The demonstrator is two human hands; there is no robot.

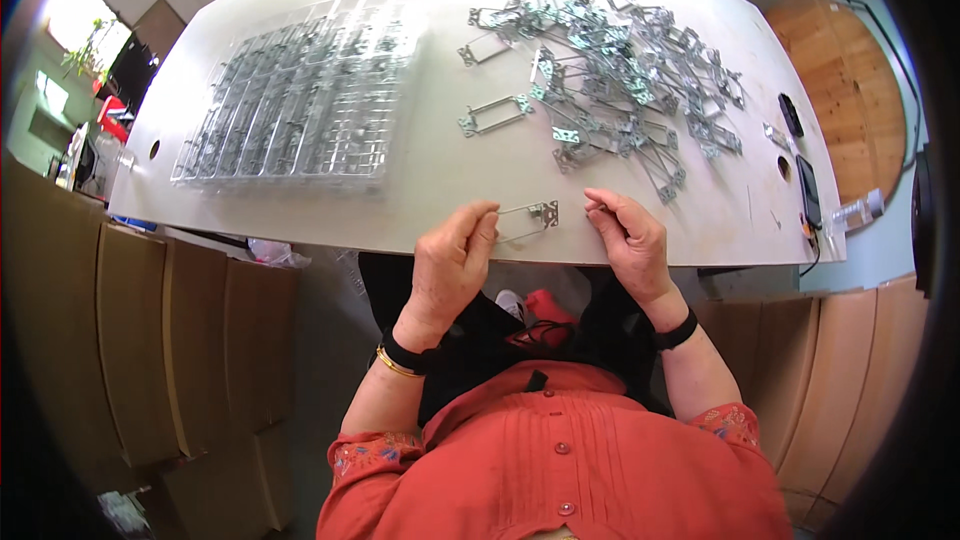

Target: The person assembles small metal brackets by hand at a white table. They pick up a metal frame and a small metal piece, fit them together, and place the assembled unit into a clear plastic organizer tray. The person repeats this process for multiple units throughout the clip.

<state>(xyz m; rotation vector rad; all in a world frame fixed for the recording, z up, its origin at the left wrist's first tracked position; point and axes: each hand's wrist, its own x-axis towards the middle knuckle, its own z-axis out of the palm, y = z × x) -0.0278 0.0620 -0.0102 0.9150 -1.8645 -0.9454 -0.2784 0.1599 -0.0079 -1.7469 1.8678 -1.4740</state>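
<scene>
My left hand (455,260) pinches one end of a thin metal frame bracket (530,217) at the near edge of the white table (440,165). The bracket's far end, with its small perforated tab, points toward my right hand (628,238), which hovers a little to the right with fingers curled and nothing visibly in them. A tangled heap of the same metal brackets (620,80) lies beyond my right hand. Two single brackets (495,115) rest apart from the heap near the table's middle.
Stacked clear plastic trays (300,105) filled with brackets occupy the table's left half. A black phone (808,190), a small black device (790,112) and a clear bottle (855,212) sit at the right edge. Brown cardboard boxes (190,340) stand on both sides of me.
</scene>
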